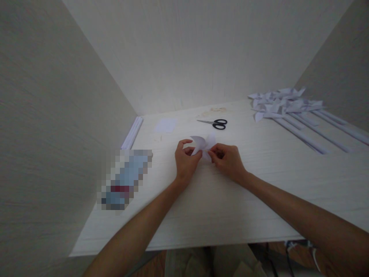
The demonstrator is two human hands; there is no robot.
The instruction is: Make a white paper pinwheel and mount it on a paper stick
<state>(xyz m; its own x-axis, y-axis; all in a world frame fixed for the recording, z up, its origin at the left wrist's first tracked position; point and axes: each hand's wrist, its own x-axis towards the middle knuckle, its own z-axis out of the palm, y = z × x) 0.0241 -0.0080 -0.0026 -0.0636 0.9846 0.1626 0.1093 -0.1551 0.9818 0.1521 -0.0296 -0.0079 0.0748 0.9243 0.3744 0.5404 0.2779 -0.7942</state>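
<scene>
Left hand point(186, 159) and right hand point(227, 159) meet just above the middle of the frame, each pinching one side of a small folded paper piece point(202, 145) whose curved white flaps rise between the fingertips, just over the pale worktop point(259, 184). Both grips look light, thumb against fingers, and the paper is thin, so too hard a pull from either side could probably tear a flap or flatten its curl; too loose a pinch would likely let the folds spring open. Black-handled scissors point(215, 123) lie beyond the hands, well apart, with a flat white sheet point(165, 125) to their left. At the upper right a heap of finished paper pinwheels point(281, 103) on long rolled sticks fans toward the right edge; a wide sweep of the right forearm might knock them. More rolled paper sticks point(132, 132) lie along the left wall, and a blurred-out object point(125, 181) lies near the left forearm, where an elbow might nudge it.
</scene>
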